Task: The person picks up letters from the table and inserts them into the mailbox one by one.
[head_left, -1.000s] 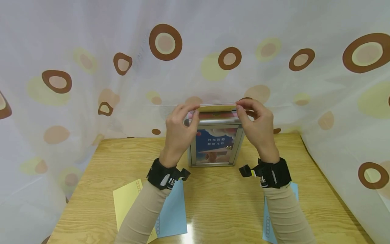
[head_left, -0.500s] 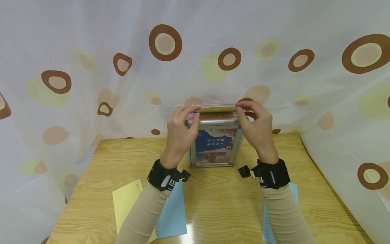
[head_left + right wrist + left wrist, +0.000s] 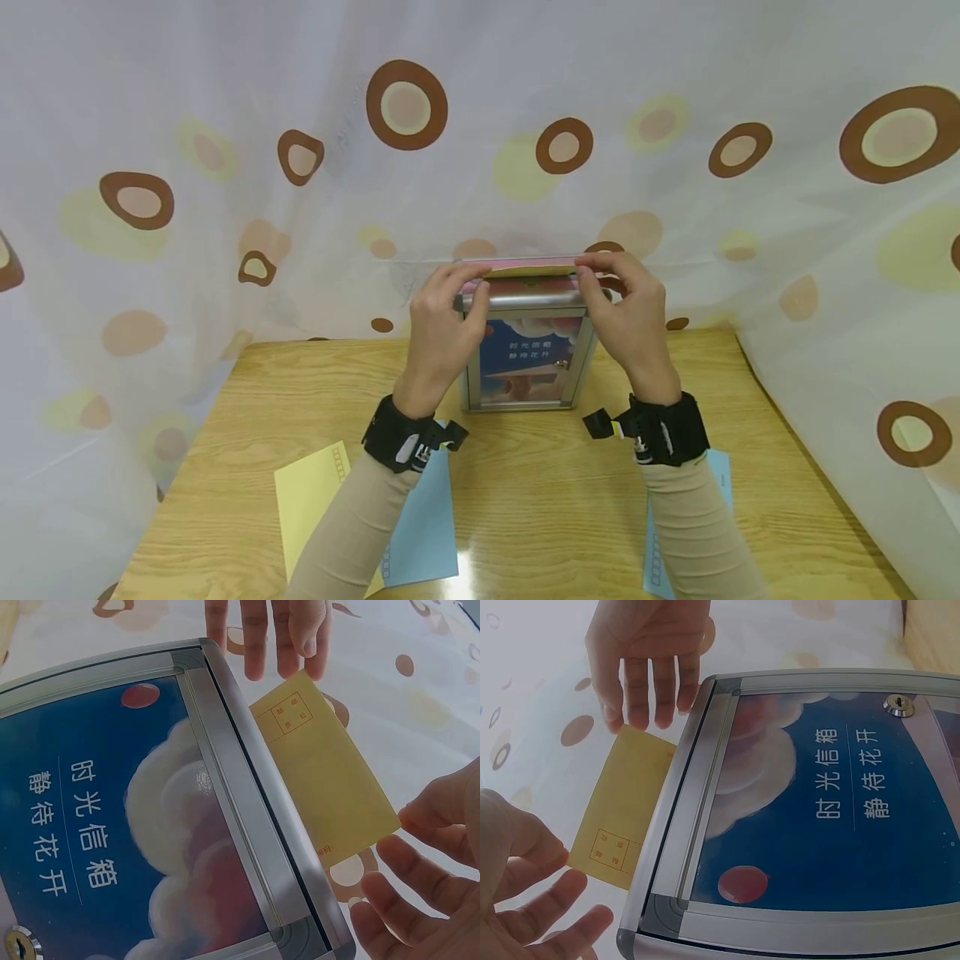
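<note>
A yellow envelope (image 3: 531, 271) stands upright at the top of a silver-framed letter box (image 3: 528, 400). Its lower part is hidden behind the box's top edge, and in the left wrist view a printed stamp square shows on the envelope (image 3: 630, 795). My left hand (image 3: 447, 321) pinches its left upper corner between thumb and fingers. At the opposite upper corner, my right hand (image 3: 628, 317) pinches it the same way. The other fingers of both hands are loosely spread in the wrist views. A blue picture panel with white characters and a small lock (image 3: 22, 945) fills the box's front.
On the wooden table (image 3: 525, 500), a yellow envelope (image 3: 307, 496) and a blue envelope (image 3: 423, 533) lie partly under my left forearm. Another blue envelope (image 3: 656, 550) lies beneath my right forearm. A patterned white curtain (image 3: 480, 100) hangs right behind the letter box.
The yellow envelope has sunk slightly lower at the box top, with both hands following it down a little. More of the pink surface behind it shows.
</note>
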Available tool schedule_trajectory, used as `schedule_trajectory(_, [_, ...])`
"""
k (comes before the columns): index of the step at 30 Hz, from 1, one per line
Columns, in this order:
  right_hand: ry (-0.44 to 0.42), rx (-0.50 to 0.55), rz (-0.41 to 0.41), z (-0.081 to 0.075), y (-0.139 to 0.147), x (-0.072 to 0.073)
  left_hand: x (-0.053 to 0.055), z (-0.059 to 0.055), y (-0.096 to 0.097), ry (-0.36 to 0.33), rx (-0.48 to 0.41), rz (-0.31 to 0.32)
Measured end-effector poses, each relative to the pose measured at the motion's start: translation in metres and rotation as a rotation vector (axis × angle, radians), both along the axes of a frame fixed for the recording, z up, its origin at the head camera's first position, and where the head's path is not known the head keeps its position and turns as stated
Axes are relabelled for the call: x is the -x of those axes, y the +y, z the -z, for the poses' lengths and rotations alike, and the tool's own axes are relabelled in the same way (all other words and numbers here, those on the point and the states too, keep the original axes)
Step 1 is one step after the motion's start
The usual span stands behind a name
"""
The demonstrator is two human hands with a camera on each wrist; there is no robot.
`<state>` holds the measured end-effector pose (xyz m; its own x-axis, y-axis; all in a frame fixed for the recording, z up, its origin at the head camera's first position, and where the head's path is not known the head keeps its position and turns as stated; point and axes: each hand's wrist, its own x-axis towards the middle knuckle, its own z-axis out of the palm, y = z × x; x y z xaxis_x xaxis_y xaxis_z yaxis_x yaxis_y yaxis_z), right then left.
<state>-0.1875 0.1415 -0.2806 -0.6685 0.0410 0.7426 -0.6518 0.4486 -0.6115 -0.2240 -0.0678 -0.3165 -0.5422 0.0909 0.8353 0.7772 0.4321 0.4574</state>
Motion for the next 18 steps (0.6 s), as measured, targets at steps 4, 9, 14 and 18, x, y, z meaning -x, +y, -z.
schedule_trajectory(4, [-0.007,-0.001,0.001,0.0008,0.0007,0.0006,0.0002,0.0015,0.0006,-0.009,-0.006,0.006])
schedule_trajectory(9, [-0.002,0.003,0.001,0.0028,0.0014,0.0023,0.0007,0.0025,0.0016,-0.033,0.006,0.012])
schedule_trajectory(14, [0.012,0.0,-0.001,0.0046,0.0016,0.0049,0.0008,0.0028,0.0025,-0.041,0.011,0.005])
schedule_trajectory(18, [0.015,0.007,-0.001,0.0075,0.0032,0.0083,0.001,0.0035,0.0027,-0.05,0.016,0.005])
